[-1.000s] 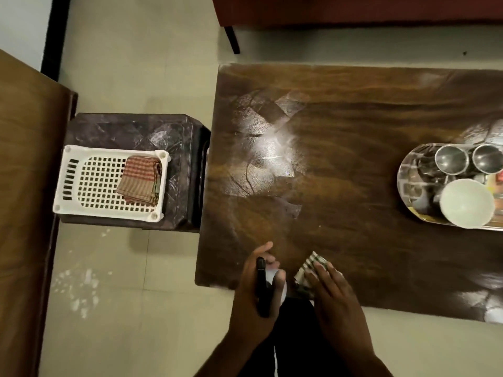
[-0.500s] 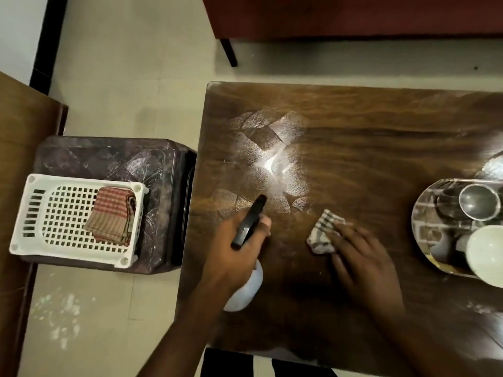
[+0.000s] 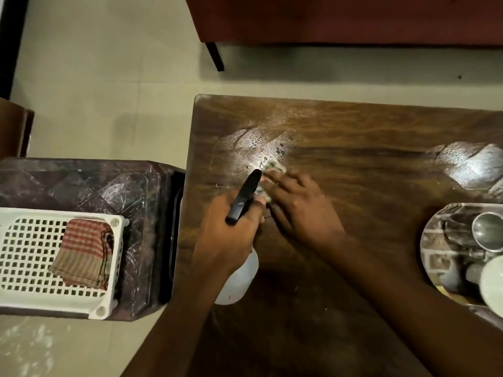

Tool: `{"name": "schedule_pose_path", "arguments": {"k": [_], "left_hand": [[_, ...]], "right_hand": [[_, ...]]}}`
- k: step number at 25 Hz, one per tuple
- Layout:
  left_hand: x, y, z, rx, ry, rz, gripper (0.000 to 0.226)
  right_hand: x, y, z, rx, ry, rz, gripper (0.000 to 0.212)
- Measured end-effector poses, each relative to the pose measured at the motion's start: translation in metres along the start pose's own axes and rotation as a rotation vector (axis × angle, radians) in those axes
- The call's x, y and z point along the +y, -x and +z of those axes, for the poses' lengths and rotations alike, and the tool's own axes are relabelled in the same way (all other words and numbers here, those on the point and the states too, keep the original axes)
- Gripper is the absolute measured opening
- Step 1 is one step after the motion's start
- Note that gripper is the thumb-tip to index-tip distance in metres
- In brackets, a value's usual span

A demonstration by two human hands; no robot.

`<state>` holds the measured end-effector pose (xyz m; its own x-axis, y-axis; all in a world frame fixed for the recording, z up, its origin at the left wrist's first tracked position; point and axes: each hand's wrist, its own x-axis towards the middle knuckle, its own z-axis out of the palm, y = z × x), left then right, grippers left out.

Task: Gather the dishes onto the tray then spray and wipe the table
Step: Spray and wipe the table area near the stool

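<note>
My left hand (image 3: 227, 238) grips a white spray bottle (image 3: 239, 278) with a black nozzle, held over the left part of the dark wooden table (image 3: 353, 137). My right hand (image 3: 299, 210) presses a small checked cloth (image 3: 273, 168) flat on the wet, droplet-covered patch just past the nozzle. At the right edge sits an oval steel tray (image 3: 432, 240) holding a steel cup (image 3: 488, 231) and a white bowl (image 3: 492, 284), both partly cut off by the frame.
Left of the table stands a dark low stool (image 3: 109, 186) carrying a white perforated basket (image 3: 32, 254) with a folded red-striped cloth (image 3: 84, 251). A red sofa (image 3: 340, 17) with a black leg runs behind the table. Tiled floor surrounds it all.
Both hands have moved farther onto the table. The right hand has slid the cloth up and left onto the sprayed patch, beside the bottle's nozzle. The view has shifted closer.
</note>
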<state>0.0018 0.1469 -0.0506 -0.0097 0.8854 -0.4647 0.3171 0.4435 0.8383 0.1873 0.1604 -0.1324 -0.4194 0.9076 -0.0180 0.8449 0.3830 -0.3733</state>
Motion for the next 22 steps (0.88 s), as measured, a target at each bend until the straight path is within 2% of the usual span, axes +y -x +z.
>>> {"name": "schedule_pose_path", "arguments": {"k": [1,2,3,4,5,7,8,9,10,13,14,15,16,18,19,20,21,22], "left_hand": [[-0.002,-0.002,-0.003,-0.004,0.028,-0.024,0.032],[-0.003,-0.004,-0.007,-0.012,0.035,-0.048,0.031],[-0.004,-0.006,-0.010,-0.023,0.019,-0.062,0.033],[-0.006,-0.008,-0.013,-0.035,-0.012,-0.064,0.036],[-0.007,-0.009,-0.017,-0.039,-0.040,-0.057,0.038],[-0.008,-0.012,-0.024,-0.021,-0.053,-0.045,0.042],[-0.008,-0.012,-0.027,-0.004,-0.043,-0.050,0.045],[-0.008,-0.013,-0.030,0.013,-0.024,-0.064,0.046],[-0.008,-0.014,-0.033,0.019,0.003,-0.072,0.043],[-0.008,-0.017,-0.042,0.017,0.055,-0.034,0.024],[-0.008,-0.018,-0.047,0.023,0.062,-0.024,0.022],[-0.010,-0.020,-0.052,0.033,0.074,-0.026,0.021],[-0.013,-0.021,-0.056,0.043,0.095,-0.037,0.019],[-0.018,-0.022,-0.063,0.061,0.133,-0.062,0.020],[-0.020,-0.022,-0.065,0.068,0.139,-0.069,0.024],[-0.021,-0.022,-0.066,0.071,0.139,-0.072,0.029],[-0.021,-0.022,-0.066,0.075,0.139,-0.074,0.032],[-0.021,-0.023,-0.067,0.077,0.141,-0.075,0.033]], "right_hand": [[0.014,-0.001,-0.008,-0.086,0.058,-0.214,0.051],[0.035,-0.008,-0.016,-0.114,0.113,-0.308,0.050],[0.057,-0.016,-0.023,-0.100,0.145,-0.251,0.050],[0.078,-0.026,-0.029,-0.040,0.143,-0.064,0.049],[0.093,-0.040,-0.036,0.064,0.115,0.203,0.049],[0.089,-0.067,-0.036,0.264,-0.012,0.690,0.051],[0.068,-0.079,-0.027,0.306,-0.051,0.785,0.052],[0.041,-0.086,-0.016,0.301,-0.071,0.754,0.052],[0.015,-0.087,-0.003,0.243,-0.082,0.598,0.051],[-0.027,-0.067,0.012,-0.117,-0.045,-0.254,0.044],[-0.013,-0.073,0.006,-0.184,-0.002,-0.443,0.043],[0.007,-0.086,0.000,-0.189,0.065,-0.477,0.044],[0.027,-0.098,-0.006,-0.158,0.118,-0.348,0.046],[0.060,-0.124,-0.020,0.070,0.102,0.174,0.049],[0.063,-0.134,-0.023,0.195,0.042,0.458,0.050],[0.053,-0.145,-0.021,0.269,-0.024,0.660,0.051],[0.032,-0.155,-0.013,0.277,-0.069,0.719,0.051],[0.007,-0.162,-0.004,0.227,-0.097,0.645,0.050]]}}
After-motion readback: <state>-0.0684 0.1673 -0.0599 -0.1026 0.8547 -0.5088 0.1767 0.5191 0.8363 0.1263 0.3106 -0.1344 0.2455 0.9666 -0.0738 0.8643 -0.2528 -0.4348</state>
